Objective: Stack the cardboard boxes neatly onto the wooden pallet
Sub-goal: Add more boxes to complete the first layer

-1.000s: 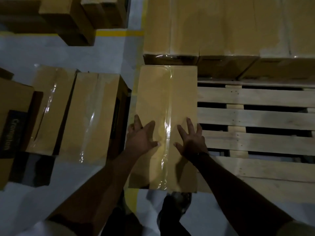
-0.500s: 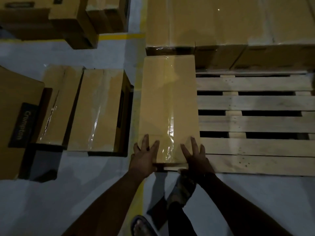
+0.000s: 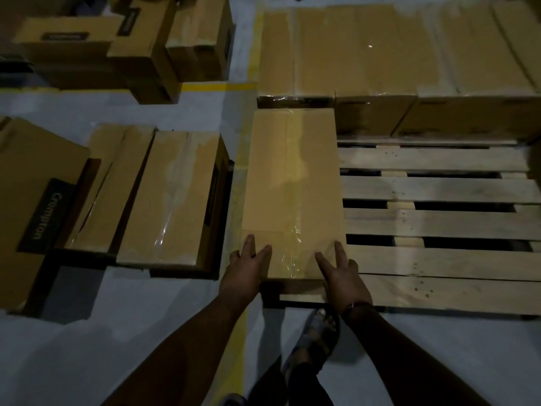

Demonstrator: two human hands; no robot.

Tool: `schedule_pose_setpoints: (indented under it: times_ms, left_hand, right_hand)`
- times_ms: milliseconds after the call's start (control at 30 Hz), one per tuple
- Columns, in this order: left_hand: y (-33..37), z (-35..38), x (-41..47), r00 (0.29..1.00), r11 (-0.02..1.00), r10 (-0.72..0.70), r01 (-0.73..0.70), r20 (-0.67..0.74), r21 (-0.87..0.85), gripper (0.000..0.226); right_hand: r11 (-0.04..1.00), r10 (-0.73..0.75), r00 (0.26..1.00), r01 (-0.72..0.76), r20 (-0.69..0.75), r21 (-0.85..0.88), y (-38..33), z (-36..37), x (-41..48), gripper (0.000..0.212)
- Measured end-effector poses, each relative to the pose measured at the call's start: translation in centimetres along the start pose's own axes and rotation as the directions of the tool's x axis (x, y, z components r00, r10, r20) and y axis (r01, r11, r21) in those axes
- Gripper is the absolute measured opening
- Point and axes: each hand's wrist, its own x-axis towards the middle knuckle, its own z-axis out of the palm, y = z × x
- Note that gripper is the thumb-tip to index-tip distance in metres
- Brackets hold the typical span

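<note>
The cardboard box lies lengthwise along the left edge of the wooden pallet, its far end against the row of stacked boxes. The left hand and right hand rest flat on its near end, fingers spread, gripping nothing. An uneven push could skew it or leave it overhanging the left edge. Floor boxes crowd that side, and a sandalled foot stands near the pallet's near edge.

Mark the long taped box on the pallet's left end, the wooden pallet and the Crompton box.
long taped box (image 3: 292, 194): head view, middle of its top face.
wooden pallet (image 3: 439, 189): head view, a bare slat.
Crompton box (image 3: 46, 216): head view, its dark label.
</note>
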Motion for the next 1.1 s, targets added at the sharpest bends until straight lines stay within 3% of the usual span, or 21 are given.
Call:
schedule_pose_setpoints:
  times_ms: [200,533,700,900,1100]
  left_hand:
    - [0.5,-2.0,1.7,1.0,1.0,0.018,-0.018,-0.02,0.002,0.092]
    - [-0.2,-2.2,2.8,1.0,0.999,0.017,-0.017,-0.01,0.036,0.09]
    - [-0.1,-3.7,3.3,0.994,0.996,-0.059,0.064,0.087,-0.057,0.113]
    - [1.0,-5.5,5.6,0.986,0.982,-0.084,0.106,0.145,-0.158,0.136]
    - [1.1,-5.0,5.5,0.992,0.992,-0.049,0.062,0.114,-0.114,0.14]
  right_hand:
    - [1.0,0.007,0.997,-0.005,-0.072,0.022,0.4,-0.8,1.8,0.075]
    - [0.998,0.014,0.999,-0.011,-0.044,0.068,0.2,-1.5,2.7,0.077]
    - [0.928,0.189,0.982,-0.174,-0.014,0.329,-0.6,-2.7,3.5,0.108]
    - [0.931,0.191,0.973,-0.222,0.132,0.289,-0.6,-4.0,6.7,0.14]
    - [0.938,0.179,0.98,-0.197,0.09,0.287,-0.6,-3.5,6.7,0.142]
